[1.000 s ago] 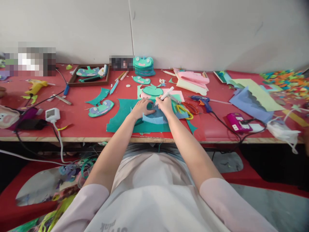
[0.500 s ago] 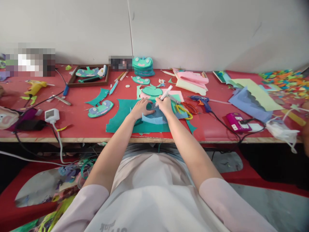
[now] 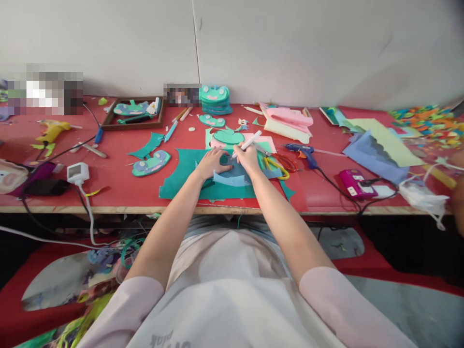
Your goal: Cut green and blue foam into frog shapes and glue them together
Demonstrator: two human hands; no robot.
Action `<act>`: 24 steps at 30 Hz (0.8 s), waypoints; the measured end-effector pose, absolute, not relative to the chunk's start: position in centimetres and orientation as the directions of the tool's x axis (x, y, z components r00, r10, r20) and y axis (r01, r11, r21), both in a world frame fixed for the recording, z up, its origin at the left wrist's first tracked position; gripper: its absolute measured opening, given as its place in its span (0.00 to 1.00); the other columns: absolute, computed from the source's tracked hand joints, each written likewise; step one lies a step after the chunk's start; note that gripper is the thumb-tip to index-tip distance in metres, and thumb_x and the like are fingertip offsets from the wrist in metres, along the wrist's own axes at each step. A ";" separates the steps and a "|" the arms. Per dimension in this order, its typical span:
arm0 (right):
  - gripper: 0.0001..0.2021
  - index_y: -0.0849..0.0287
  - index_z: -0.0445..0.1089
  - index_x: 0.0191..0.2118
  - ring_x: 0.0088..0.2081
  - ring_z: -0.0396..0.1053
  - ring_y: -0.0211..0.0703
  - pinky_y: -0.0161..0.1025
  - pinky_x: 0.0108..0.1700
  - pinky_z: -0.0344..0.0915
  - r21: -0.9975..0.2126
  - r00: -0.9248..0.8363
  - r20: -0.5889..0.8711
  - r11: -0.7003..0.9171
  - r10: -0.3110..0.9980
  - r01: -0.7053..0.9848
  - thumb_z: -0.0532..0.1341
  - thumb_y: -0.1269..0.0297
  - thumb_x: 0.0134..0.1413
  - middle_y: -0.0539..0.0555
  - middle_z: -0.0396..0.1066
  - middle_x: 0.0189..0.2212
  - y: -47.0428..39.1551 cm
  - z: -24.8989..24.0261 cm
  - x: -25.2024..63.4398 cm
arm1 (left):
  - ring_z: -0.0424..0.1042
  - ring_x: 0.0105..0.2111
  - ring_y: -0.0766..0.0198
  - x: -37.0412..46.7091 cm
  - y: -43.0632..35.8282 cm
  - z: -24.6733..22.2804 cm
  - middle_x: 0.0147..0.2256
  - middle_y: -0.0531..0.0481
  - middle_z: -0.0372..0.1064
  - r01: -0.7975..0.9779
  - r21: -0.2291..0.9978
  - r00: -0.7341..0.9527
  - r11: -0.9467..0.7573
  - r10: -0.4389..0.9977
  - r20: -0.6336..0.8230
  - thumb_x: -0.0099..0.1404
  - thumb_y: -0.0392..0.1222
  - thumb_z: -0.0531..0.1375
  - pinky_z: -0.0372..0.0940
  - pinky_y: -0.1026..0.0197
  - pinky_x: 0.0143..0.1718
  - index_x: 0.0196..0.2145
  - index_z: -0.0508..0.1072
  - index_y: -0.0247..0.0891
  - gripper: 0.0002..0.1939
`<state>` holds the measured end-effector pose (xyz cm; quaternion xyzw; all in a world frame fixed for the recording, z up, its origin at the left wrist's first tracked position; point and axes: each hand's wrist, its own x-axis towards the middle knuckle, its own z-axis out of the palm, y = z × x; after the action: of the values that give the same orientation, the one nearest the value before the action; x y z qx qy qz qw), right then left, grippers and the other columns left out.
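Observation:
My right hand [image 3: 247, 158] is closed round a white pen [image 3: 253, 139], its tip down by a blue felt piece [image 3: 232, 179]. Opposite it, my left hand [image 3: 213, 163] presses on the felt with thumb and fingers spread apart. Under both hands lies a large teal felt sheet [image 3: 184, 181]. Just beyond them is a light green rounded cutout [image 3: 228, 137] over pink felt. Yellow-handled scissors [image 3: 281, 169] lie right of my right hand, partly under blue felt. A small shape between my hands is too unclear to name.
A blue glue gun [image 3: 306, 153] and a purple power strip [image 3: 353, 183] with cables are on the right. Stacked frog-face felt pieces [image 3: 215, 100] stand against the wall. A wooden tray [image 3: 131, 126] and a yellow glue gun [image 3: 54, 131] are at left.
The pen in my right hand has shifted very slightly, its upper end now a little lower and further right. My left hand stays in place.

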<state>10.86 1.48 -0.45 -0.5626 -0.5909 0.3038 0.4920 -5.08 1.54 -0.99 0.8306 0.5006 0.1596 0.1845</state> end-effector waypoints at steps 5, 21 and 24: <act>0.14 0.55 0.58 0.18 0.15 0.60 0.35 0.33 0.25 0.59 -0.909 0.108 0.246 0.191 0.963 0.371 0.56 0.62 0.51 0.44 0.57 0.09 1.5 -0.5 10.9 | 0.47 0.65 0.50 -5.1 1.6 -1.2 0.62 0.46 0.54 0.766 0.471 0.448 -0.438 0.889 0.099 0.57 0.57 0.58 0.46 0.45 0.64 0.53 0.65 0.44 0.28; 0.15 0.56 0.58 0.19 0.18 0.62 0.35 0.32 0.28 0.60 -0.890 0.090 0.283 0.227 0.955 0.396 0.56 0.58 0.53 0.44 0.59 0.10 1.5 -0.7 11.0 | 0.47 0.65 0.49 -5.1 1.5 -1.0 0.62 0.46 0.54 0.765 0.478 0.444 -0.432 0.891 0.095 0.57 0.56 0.59 0.46 0.44 0.64 0.53 0.65 0.44 0.28; 0.15 0.56 0.58 0.19 0.18 0.62 0.35 0.33 0.29 0.61 -0.889 0.087 0.279 0.223 0.956 0.401 0.55 0.59 0.54 0.44 0.59 0.10 1.6 -0.8 11.0 | 0.47 0.65 0.49 -5.1 1.6 -1.1 0.62 0.46 0.55 0.759 0.476 0.453 -0.444 0.885 0.104 0.56 0.56 0.59 0.46 0.44 0.64 0.53 0.65 0.45 0.28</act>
<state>10.97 1.60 -0.75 -0.5542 -0.6122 0.2854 0.4863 -5.14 1.55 -1.10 0.8323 0.4941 0.1715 0.1838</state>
